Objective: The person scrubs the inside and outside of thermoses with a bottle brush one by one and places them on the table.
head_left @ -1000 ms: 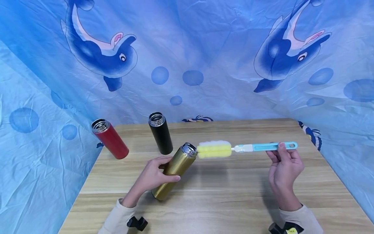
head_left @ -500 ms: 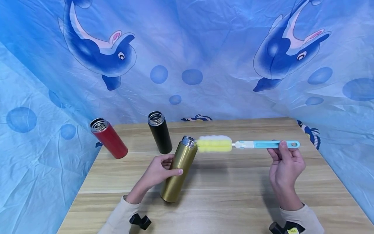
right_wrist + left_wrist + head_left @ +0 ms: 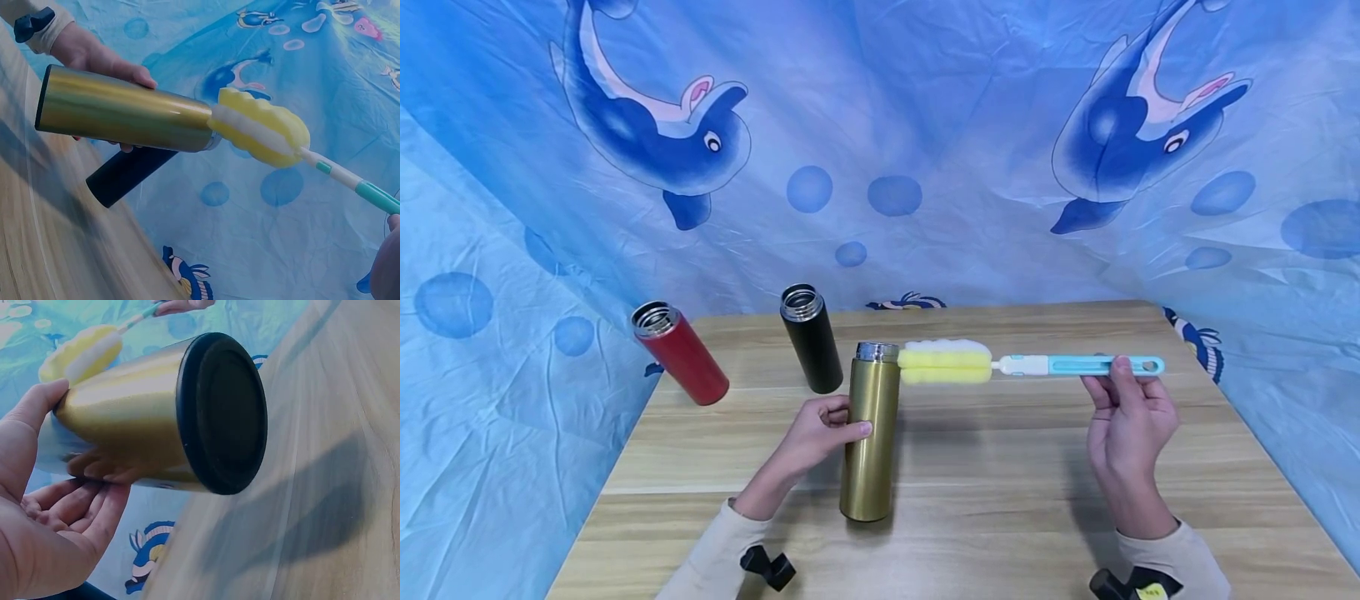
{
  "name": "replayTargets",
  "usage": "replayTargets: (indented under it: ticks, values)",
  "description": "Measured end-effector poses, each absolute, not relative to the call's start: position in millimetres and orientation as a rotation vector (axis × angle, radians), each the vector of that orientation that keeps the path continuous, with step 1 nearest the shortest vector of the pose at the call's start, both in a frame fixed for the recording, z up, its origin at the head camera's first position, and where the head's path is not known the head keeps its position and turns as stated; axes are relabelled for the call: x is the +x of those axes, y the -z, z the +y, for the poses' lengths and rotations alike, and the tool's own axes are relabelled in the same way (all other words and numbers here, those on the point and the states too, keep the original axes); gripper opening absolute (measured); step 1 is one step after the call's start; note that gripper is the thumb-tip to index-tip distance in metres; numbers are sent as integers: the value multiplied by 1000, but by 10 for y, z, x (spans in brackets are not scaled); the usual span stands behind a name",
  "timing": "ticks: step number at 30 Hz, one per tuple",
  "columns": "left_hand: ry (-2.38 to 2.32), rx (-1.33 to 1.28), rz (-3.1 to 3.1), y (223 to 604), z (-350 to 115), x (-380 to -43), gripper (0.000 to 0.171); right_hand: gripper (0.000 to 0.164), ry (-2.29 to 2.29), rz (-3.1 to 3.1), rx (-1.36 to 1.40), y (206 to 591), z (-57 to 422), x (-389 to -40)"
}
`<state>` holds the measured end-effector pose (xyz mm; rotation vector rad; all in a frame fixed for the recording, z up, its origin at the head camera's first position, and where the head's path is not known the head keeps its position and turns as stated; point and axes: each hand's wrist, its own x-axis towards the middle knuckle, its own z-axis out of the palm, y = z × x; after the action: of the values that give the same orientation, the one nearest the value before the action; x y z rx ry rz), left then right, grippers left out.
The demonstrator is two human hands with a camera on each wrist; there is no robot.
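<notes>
A gold thermos bottle (image 3: 871, 454) with a bare steel neck stands nearly upright in the head view. My left hand (image 3: 820, 433) grips its side, thumb across the front. The left wrist view shows the bottle's black base (image 3: 231, 415) raised off the table, its shadow below. In my right hand (image 3: 1131, 421) the blue handle (image 3: 1075, 365) of a bottle brush is pinched near its end. The brush lies level, and its yellow and white sponge head (image 3: 947, 362) points left. The sponge tip is right at the steel neck (image 3: 212, 140), outside the bottle's mouth.
On the wooden table (image 3: 1000, 517), a black thermos bottle (image 3: 815, 354) stands at the back, behind my left hand. A red thermos bottle (image 3: 688, 362) is at the back left. Both are uncapped. A blue dolphin-printed curtain (image 3: 970, 125) surrounds the table's back and sides.
My left hand has turned the gold bottle from leaning right to nearly upright, shifting it slightly right and up. The right hand has raised the brush slightly.
</notes>
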<state>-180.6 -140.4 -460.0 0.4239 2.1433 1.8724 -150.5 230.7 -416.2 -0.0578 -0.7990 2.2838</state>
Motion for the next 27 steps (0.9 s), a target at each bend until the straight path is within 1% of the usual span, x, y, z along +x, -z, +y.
replayTargets:
  ticks: [7, 13, 17, 21, 27]
  values:
    - [-1893, 413, 2113, 4624, -1365, -1814, 49, 28, -2302, -793, -71, 4143, 2268, -1519]
    - [-1918, 360, 2082, 4645, -1312, -1809, 54, 29, -2321, -780, -73, 4124, 2238, -1537]
    - [-1969, 306, 2027, 4656, -1266, -1798, 54, 25, -2336, -758, -53, 4118, 2221, -1556]
    - [-2028, 317, 1953, 4673, -1227, -1789, 53, 23, -2349, -745, -41, 4126, 2207, -1568]
    - [-2099, 388, 1835, 4709, -1204, -1779, 53, 26, -2382, -722, -70, 4140, 2179, -1578]
